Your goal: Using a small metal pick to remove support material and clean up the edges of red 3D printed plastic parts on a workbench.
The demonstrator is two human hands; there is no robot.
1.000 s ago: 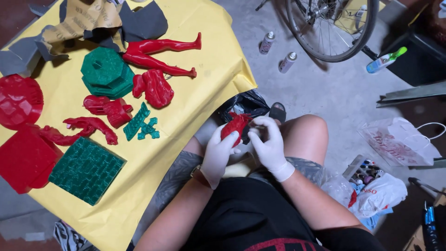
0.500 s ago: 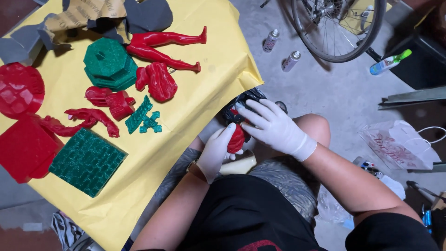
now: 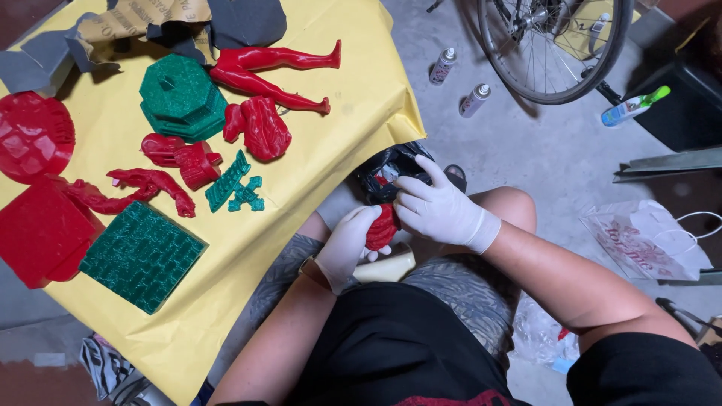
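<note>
**Two gloved hands on one small red plastic piece**

Both hands wear thin white gloves and meet over the person's lap. The left hand is curled closed around a small glossy red plastic piece, cupping it from below and from the left. The right hand presses on the same piece from the right with its fingers partly spread and the index finger stretched toward a crumpled black plastic bag lying just past the hands on the grey concrete floor. A pale cream cylinder lies on the lap just under the left hand.

Left of the hands, a yellow paper sheet carries the other parts. Nearest its right edge lie two long red plastic legs and a ribbed red torso piece. Beside them sit a stacked green octagonal base, small green cross-shaped pieces and red arm parts. Toward the sheet's left edge rest a green brick-patterned slab, a flat red square block and a round red disc.

Farther out on the floor stand two small spray cans beside a bicycle wheel, with a white paper carrier bag to the right.
</note>
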